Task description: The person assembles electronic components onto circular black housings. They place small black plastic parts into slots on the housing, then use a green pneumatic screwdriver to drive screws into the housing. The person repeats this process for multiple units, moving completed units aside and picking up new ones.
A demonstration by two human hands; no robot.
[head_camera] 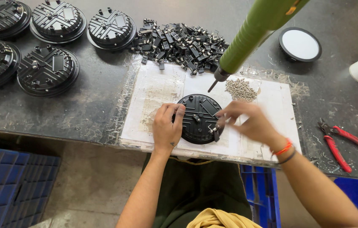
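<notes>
Your left hand (167, 128) grips the round black housing (198, 118) at frame centre; your right hand (246, 122), blurred, pinches a small clip (215, 131) at its right edge, green screwdriver (250, 33) above.

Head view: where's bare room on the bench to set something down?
Free: dark bench between the black housings and white mat; also between round disc and red pliers. Crowded: clip pile, screw heap, mat centre under both hands.

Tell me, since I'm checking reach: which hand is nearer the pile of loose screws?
Right. The right hand sits just below the screw pile; the left hand is farther away, across the round black housing.
</notes>
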